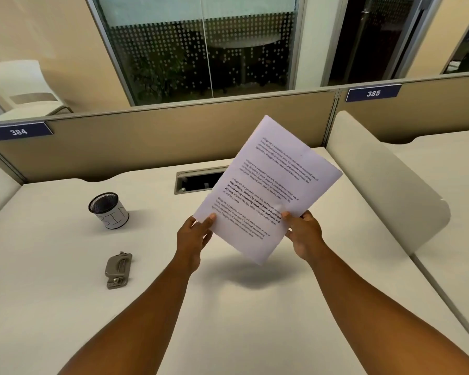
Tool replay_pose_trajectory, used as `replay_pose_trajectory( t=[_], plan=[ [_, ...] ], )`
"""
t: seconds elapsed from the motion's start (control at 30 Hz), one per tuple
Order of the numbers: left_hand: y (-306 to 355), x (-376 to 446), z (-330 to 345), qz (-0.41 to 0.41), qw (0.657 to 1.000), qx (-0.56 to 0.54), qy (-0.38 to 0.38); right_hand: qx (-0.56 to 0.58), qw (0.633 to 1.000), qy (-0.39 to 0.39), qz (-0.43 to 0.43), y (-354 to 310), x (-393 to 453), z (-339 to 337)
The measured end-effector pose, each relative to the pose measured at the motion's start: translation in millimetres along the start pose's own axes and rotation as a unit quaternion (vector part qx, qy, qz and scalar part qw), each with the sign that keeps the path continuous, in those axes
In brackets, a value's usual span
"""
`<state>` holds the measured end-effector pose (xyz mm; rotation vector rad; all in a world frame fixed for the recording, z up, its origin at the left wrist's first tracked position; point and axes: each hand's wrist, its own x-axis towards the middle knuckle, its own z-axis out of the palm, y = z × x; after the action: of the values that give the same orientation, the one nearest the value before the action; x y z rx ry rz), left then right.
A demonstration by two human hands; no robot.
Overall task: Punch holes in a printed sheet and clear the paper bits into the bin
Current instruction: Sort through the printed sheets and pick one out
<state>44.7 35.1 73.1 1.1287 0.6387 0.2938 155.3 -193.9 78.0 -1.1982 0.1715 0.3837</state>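
A white printed sheet point(271, 182) with several paragraphs of black text hangs tilted in the air above the desk. My left hand point(194, 236) pinches its lower left corner and my right hand point(305, 235) pinches its lower right edge. A grey metal hole punch point(117, 270) lies on the desk to the left of my left forearm, apart from both hands. Behind it stands a small black mesh bin point(109, 211) wrapped in white paper with letters on it.
The cream desk point(65, 307) has a cable slot point(198, 181) at the back, partly behind the sheet. A beige partition point(146, 136) with labels 384 and 385 runs along the far edge. A white side divider point(385, 182) stands at the right.
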Motion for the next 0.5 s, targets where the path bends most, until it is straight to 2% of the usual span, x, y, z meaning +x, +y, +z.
replay_pose_trajectory(
  t=[0.17,0.3,0.5],
  plan=[
    [0.8,-3.1,15.9,0.013,0.999,0.002,-0.046,0.072,0.994,-0.055,0.062,10.2,0.5,6.2],
    [0.4,-3.7,21.2,0.029,0.998,0.001,-0.055,0.073,0.988,-0.098,0.095,15.6,-2.5,10.2],
    [9.3,-1.2,11.0,0.039,0.997,0.043,-0.043,0.057,0.991,-0.088,0.085,14.3,-3.5,-1.1]
  ],
)
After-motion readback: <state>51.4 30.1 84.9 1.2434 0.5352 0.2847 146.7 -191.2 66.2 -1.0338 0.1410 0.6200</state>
